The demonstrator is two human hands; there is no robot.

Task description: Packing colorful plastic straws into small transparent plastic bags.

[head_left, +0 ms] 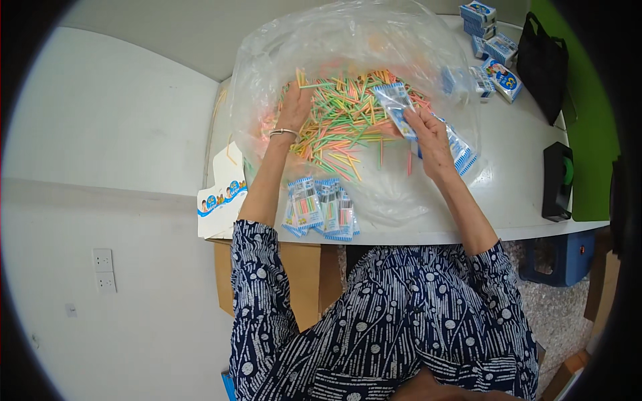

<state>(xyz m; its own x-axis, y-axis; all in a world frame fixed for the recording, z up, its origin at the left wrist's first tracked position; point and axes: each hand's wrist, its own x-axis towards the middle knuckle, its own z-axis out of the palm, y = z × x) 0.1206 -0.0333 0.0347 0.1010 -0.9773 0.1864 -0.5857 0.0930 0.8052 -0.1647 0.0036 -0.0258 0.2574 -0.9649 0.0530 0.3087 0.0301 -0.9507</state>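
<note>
A big clear plastic bag (267,57) lies opened out on the table, with a heap of thin pink, green and yellow sticks (341,110) in it. At the heap's left side my left hand (296,108) is closed, with a few yellow and green sticks (301,78) at its fingertips. My right hand (431,142) grips a small blue-and-white packet (394,100) by its lower end, above the heap's right side. More flat packets (460,150) lie beneath and beside that hand. Near the front edge lie several packets (307,206) with coloured sticks showing through their windows.
Printed white card pieces (224,190) lie at the table's left edge. Small blue-and-white boxes (480,23) are stacked at the back right, beside a black bag (543,70). A black tape dispenser (556,180) stands by the green panel (595,134). Below are a cardboard box (301,277) and blue stool (558,257).
</note>
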